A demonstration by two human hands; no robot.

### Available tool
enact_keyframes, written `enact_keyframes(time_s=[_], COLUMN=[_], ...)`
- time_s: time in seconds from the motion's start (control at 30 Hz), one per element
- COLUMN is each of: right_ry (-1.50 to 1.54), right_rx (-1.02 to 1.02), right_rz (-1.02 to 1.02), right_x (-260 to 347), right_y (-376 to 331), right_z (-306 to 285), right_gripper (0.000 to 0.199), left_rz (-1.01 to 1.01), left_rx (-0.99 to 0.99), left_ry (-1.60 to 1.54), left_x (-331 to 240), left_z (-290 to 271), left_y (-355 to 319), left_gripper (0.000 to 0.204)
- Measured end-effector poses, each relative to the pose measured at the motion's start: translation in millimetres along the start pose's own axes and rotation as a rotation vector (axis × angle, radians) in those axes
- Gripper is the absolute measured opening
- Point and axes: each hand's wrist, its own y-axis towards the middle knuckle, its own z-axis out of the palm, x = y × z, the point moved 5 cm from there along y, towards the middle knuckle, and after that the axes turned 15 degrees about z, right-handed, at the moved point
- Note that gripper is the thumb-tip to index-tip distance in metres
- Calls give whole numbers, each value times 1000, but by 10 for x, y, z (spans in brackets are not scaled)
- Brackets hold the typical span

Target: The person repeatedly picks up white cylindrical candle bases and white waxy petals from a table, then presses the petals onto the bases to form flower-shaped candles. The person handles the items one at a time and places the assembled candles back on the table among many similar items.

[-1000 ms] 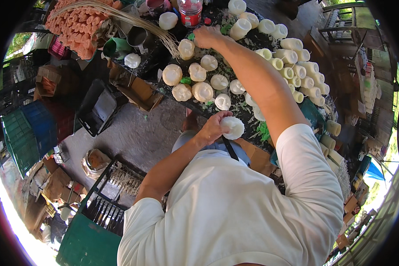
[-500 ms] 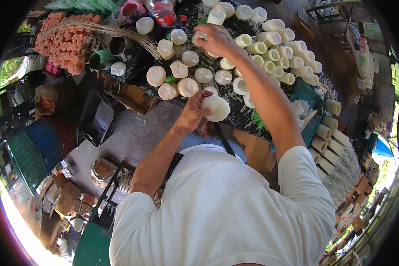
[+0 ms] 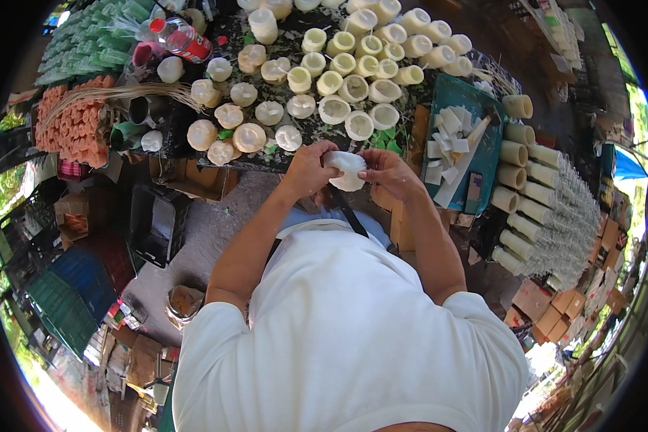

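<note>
A dark table (image 3: 295,155) spreads across the upper part of the view, crowded with pale cream cylinders and rounded pieces that look like trimmed coconuts (image 3: 338,86), though the fisheye bend makes this hard to confirm. To the right lies a teal tray (image 3: 486,155) carrying white cut strips, and further right a long stack of white cups (image 3: 561,216) lies on its side. At the upper left are a rack of orange pieces (image 3: 72,129) and a plastic bottle with a red label (image 3: 183,39).

The person in a white shirt (image 3: 338,331) holds both hands together just below the table edge. The left hand (image 3: 308,169) has its fingers curled closed against the left side of a white coconut piece (image 3: 348,171), and the right hand (image 3: 389,173) grips the same piece from the right, fingers wrapped over its top. The piece is pale, rounded and slightly ragged on its upper face, held between the two hands clear of the table.
</note>
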Motion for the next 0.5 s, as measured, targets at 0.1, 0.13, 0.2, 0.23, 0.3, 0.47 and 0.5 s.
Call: enact_keyframes(time_s=[0.1, 0.13, 0.2, 0.23, 0.3, 0.47, 0.5], right_ry=[-340, -471, -612, -633, -675, -336, -208], right_rx=[-219, -310, -567, -619, -704, -470, -375], right_rz=[-55, -79, -288, -375, -462, -182, -156], right_x=[-145, -158, -99, -94, -84, -290, -320], right_y=[59, 68, 22, 43, 82, 250, 256], right_z=[-167, -174, -179, -182, -227, -258, -238], right_gripper=[32, 29, 18, 17, 20, 40, 44], left_rz=[54, 65, -16, -54, -1, 2, 2], left_rx=[-32, -56, -22, -12, -148, -242, -231], left_ry=[125, 153, 269, 328, 356, 386, 421], left_x=[-9, 5, 80, 115, 120, 211, 219], left_z=[186, 246, 401, 465, 519, 541, 549], left_y=[33, 39, 28, 36, 58, 26, 30], left_gripper=[35, 31, 26, 24, 23, 21, 20])
